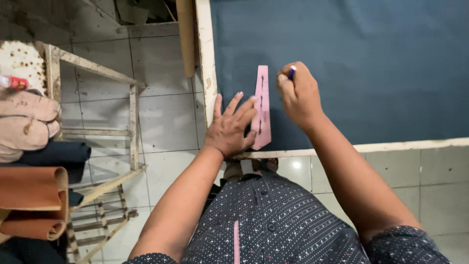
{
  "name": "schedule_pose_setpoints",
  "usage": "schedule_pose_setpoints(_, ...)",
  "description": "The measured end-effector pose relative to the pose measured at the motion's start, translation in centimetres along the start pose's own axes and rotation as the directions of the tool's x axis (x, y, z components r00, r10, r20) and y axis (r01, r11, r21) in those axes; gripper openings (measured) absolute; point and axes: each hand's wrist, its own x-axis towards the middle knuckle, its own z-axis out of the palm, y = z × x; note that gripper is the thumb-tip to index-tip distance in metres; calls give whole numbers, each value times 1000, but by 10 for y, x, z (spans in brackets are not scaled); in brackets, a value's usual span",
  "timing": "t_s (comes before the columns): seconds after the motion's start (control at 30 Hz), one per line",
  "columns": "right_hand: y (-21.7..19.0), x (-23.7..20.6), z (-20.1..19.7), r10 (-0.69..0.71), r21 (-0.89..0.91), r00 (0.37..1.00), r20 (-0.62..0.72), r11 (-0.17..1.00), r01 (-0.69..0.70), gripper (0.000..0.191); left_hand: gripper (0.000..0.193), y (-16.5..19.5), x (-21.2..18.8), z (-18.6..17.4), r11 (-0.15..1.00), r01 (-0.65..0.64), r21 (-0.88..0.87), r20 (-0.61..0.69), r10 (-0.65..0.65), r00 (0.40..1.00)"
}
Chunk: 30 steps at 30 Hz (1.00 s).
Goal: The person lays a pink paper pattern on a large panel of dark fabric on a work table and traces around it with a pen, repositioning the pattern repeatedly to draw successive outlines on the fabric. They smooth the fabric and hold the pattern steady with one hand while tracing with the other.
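Note:
A long pink template (262,105) with a slotted centre line lies on dark blue-grey fabric (361,63) near the table's front left corner. My left hand (230,128) lies flat with fingers spread, pressing the template's left side down. My right hand (298,93) is closed around a small blue and white marking tool (291,72), held just to the right of the template's upper part.
The white table edge (391,145) runs along the front and left. A cardboard roll (185,36) leans by the table's left side. On the left stands a worn wooden rack (133,117) with folded tan, dark and orange material (31,200). Tiled floor lies below.

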Motion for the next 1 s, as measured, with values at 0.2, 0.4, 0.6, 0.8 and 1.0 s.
schedule_pose_setpoints(0.2, 10, 38, 5, -50, -289, 973, 225, 950, 115, 40, 76, 4, 0, 3, 999, 36, 27, -10, -35, 999)
schedule_pose_setpoints(0.4, 10, 50, -7, 157, -97, 924, 349, 987, -130, 30, 76, 4, -2, 7, 999, 20, 32, -22, -19, 1000)
schedule_pose_setpoints(0.6, -18, 12, -92, -117, 318, 990, 77, 944, 86, 16, 84, 1, -5, 8, 998, 16, -54, -136, -24, 990)
schedule_pose_setpoints(0.8, 6, -65, -85, -403, -153, 907, 120, 896, 418, 21, 79, 2, -8, 2, 997, 32, -66, -112, -40, 993)
schedule_pose_setpoints(1.0, 34, -122, -38, -278, -226, 913, 298, 909, 351, 22, 69, 7, -8, -5, 987, 45, -151, -84, -58, 995)
